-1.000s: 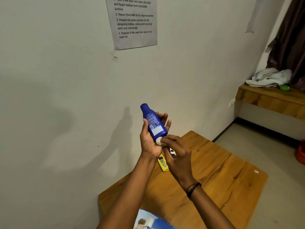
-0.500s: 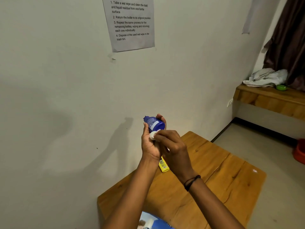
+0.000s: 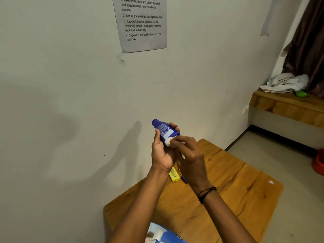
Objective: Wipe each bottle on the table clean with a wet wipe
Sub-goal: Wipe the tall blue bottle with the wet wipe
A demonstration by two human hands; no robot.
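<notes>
Head view: blue bottle (image 3: 165,131) slants up-left, left hand (image 3: 162,153) clasping it; right hand (image 3: 190,160) pinches wet wipe (image 3: 168,142) against its lower end

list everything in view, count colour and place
table: 1, brown wood, against the wall
blue bottle: 1, blue, gripped in mid-air over the table
wet wipe: 1, white, pressed to the blue bottle's lower end
yellow bottle: 1, yellow, on the table, partly hidden
packet: 1, blue and white, table's near edge
instruction sheet: 1, white, on the wall
ledge: 1, brown wood, far right
cloth: 1, white, heaped on the ledge
small object: 1, green, beside the cloth
curtain: 1, dark brown, top right
tub: 1, red-orange, right edge
wristband: 1, black, right wrist
left hand: 1, grips the blue bottle
right hand: 1, pinches the wet wipe
</notes>
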